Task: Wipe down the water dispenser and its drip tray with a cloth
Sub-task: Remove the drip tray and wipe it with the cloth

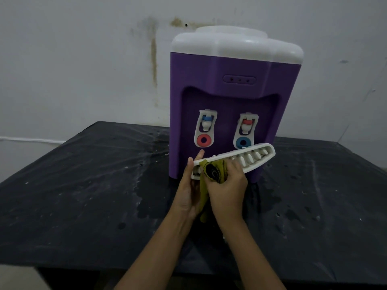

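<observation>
Left hand [187, 198] round tray [252, 157], right hand [228, 190] round cloth [214, 173], dispenser [230, 95] behind on black table [83, 185]

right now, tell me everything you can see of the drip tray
The drip tray is white, plastic-looking, long with rounded ends and a row of oblong slots. It is off the water dispenser, held in the air before its base, tilted with the right end higher. The left hand grips its left end; the right hand presses a bunched olive-yellow cloth onto its left part.
</observation>
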